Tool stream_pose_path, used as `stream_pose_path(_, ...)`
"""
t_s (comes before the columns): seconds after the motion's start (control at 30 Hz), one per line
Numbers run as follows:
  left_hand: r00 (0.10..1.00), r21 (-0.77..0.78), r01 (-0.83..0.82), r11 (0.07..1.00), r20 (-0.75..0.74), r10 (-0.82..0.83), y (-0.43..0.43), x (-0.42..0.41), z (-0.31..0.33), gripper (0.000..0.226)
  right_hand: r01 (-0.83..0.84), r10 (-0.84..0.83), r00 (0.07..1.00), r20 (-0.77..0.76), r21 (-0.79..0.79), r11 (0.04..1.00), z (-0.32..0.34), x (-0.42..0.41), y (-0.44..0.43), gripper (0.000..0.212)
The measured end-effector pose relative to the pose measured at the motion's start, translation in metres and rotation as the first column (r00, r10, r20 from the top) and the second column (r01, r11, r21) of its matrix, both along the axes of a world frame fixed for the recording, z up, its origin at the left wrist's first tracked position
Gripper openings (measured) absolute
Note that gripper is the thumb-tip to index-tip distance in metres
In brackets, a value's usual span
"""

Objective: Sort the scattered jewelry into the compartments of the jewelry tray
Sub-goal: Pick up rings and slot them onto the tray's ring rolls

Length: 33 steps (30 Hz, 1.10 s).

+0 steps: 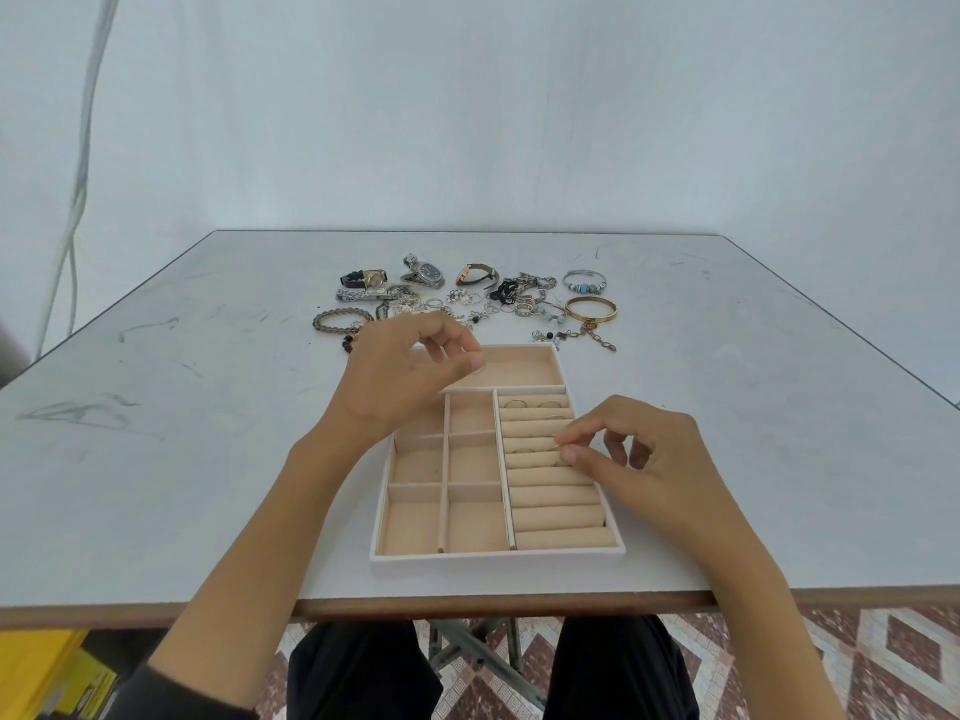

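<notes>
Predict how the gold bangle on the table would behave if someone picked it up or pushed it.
The gold bangle looks like a rigid hoop, so it would probably keep its shape. Lying flat, it should slide rather than roll.

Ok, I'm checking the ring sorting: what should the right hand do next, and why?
Probably push the ring down into the groove between the ring rolls: the right hand pinches it just above them, and other rings already sit there.

Both bare forearms reach forward from the near side, the left hand (410, 371) farther out with fingers curled and thumb meeting forefinger, the right hand (639, 459) nearer, thumb and forefinger pinching a thin ring (559, 443).
</notes>
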<state>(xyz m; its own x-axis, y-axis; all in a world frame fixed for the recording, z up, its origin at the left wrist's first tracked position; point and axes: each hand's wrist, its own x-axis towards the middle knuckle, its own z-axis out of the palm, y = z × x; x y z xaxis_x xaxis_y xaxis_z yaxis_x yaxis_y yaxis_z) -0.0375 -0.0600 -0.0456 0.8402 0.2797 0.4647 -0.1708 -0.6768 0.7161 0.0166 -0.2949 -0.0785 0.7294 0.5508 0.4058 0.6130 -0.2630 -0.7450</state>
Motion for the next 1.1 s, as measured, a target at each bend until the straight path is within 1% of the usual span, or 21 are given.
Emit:
stream_pose_path(0.1, 0.999, -0.012, 0.032, 0.999, 0.000, -0.032, -0.001, 0.000, 0.000, 0.008, 0.010, -0.010, 1.000, -0.011, -0.001, 1.000, 0.001, -0.002, 0.000, 0.018)
stream_pose_path(0.17, 0.997, -0.039, 0.079, 0.996, -0.008, -0.079, -0.002, -0.001, 0.000, 0.007, 0.033, -0.033, 0.999, -0.013, 0.046, 0.998, 0.003, -0.002, 0.000, 0.013)
stream_pose_path(0.23, 0.991, -0.040, 0.127, 0.991, -0.025, -0.128, -0.004, -0.002, 0.001, 0.007, 0.101, -0.103, 0.994, 0.018, 0.104, 0.989, 0.005, -0.001, -0.003, 0.009)
stream_pose_path(0.27, 0.988, -0.039, 0.148, 0.988, -0.037, -0.149, -0.007, -0.003, 0.002, 0.007, 0.153, -0.158, 0.986, 0.053, 0.092, 0.984, 0.004, 0.000, -0.006, 0.012)
stream_pose_path(0.3, 0.984, -0.045, 0.168, 0.985, -0.050, -0.170, -0.009, -0.004, 0.002, 0.007, 0.208, -0.211, 0.974, 0.085, 0.040, 0.977, 0.001, 0.001, -0.010, 0.017)
stream_pose_path(0.33, 0.979, -0.055, 0.189, 0.980, -0.061, -0.192, -0.011, -0.004, 0.003, 0.007, 0.253, -0.247, 0.963, 0.108, -0.049, 0.966, -0.002, 0.003, -0.014, 0.023)
stream_pose_path(0.37, 0.975, -0.062, 0.209, 0.976, -0.069, -0.213, -0.013, -0.005, 0.002, 0.007, 0.281, -0.263, 0.957, 0.119, -0.174, 0.944, -0.004, 0.003, -0.018, 0.030)
stream_pose_path(0.43, 0.965, -0.062, 0.246, 0.967, -0.083, -0.250, -0.016, -0.005, 0.001, 0.008, 0.267, -0.241, 0.964, 0.115, -0.448, 0.853, -0.008, 0.003, -0.022, 0.046)
stream_pose_path(0.47, 0.960, -0.059, 0.261, 0.963, -0.092, -0.266, -0.017, -0.006, 0.001, 0.008, 0.239, -0.218, 0.970, 0.104, -0.555, 0.797, -0.009, 0.003, -0.022, 0.051)
stream_pose_path(0.53, 0.948, -0.058, 0.293, 0.954, -0.109, -0.298, -0.020, -0.006, 0.000, 0.009, 0.210, -0.186, 0.976, 0.110, -0.675, 0.707, -0.010, 0.003, -0.019, 0.055)
stream_pose_path(0.6, 0.932, -0.058, 0.330, 0.942, -0.135, -0.335, -0.023, -0.007, 0.000, 0.011, 0.220, -0.185, 0.974, 0.127, -0.699, 0.680, -0.009, 0.002, -0.017, 0.054)
stream_pose_path(0.7, 0.910, -0.035, 0.366, 0.930, -0.193, -0.366, -0.028, -0.008, 0.001, 0.013, 0.233, -0.192, 0.972, 0.139, -0.701, 0.674, -0.008, 0.002, -0.017, 0.054)
stream_pose_path(0.8, 0.892, 0.034, 0.410, 0.911, -0.223, -0.393, -0.030, -0.009, 0.001, 0.014, 0.232, -0.195, 0.972, 0.134, -0.698, 0.677, -0.008, 0.002, -0.017, 0.055)
stream_pose_path(0.97, 0.904, 0.198, 0.417, 0.887, -0.194, -0.381, -0.032, -0.011, 0.002, 0.012, 0.243, -0.197, 0.969, 0.146, -0.687, 0.685, -0.009, 0.001, -0.018, 0.055)
stream_pose_path(1.1, 0.901, 0.215, 0.422, 0.881, -0.204, -0.382, -0.032, -0.012, 0.002, 0.013, 0.242, -0.198, 0.970, 0.143, -0.684, 0.689, -0.008, 0.001, -0.017, 0.055)
